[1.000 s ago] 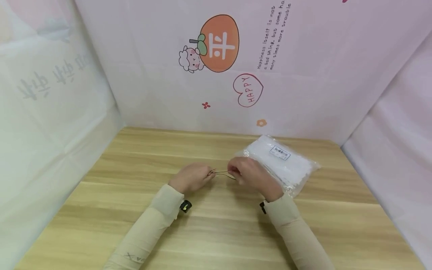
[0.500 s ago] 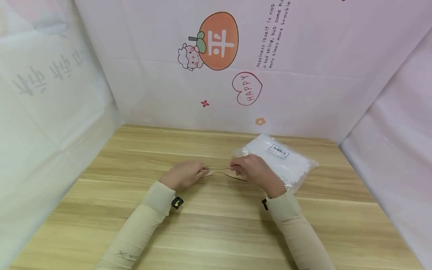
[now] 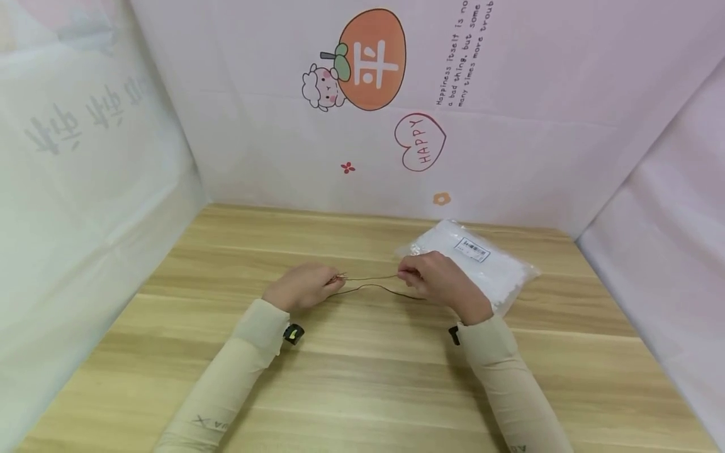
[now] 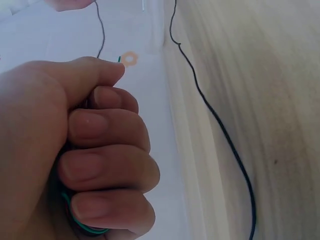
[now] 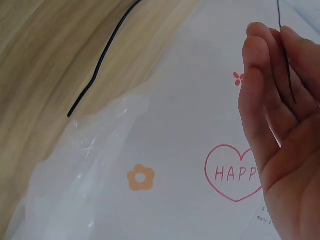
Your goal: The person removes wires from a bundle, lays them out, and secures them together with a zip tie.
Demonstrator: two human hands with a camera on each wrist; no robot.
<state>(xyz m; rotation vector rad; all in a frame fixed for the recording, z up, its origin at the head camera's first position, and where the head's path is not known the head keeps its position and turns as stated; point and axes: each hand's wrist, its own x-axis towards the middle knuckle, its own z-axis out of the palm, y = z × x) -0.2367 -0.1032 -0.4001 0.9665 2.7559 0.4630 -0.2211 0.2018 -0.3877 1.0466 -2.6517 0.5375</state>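
Our left hand (image 3: 303, 287) clutched wires (image 4: 95, 231) in curled fingers (image 4: 112, 127). Our right hand (image 3: 444, 283), near a bag (image 3: 498, 270), pinched one strand (image 4: 103, 35) between its fingertips (image 5: 257, 31).

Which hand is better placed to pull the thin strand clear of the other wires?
Likely the right. The right hand pinches the thin strand near one end, while the left hand has its fingers curled round the wire bundle, so it seems better suited to holding steady.
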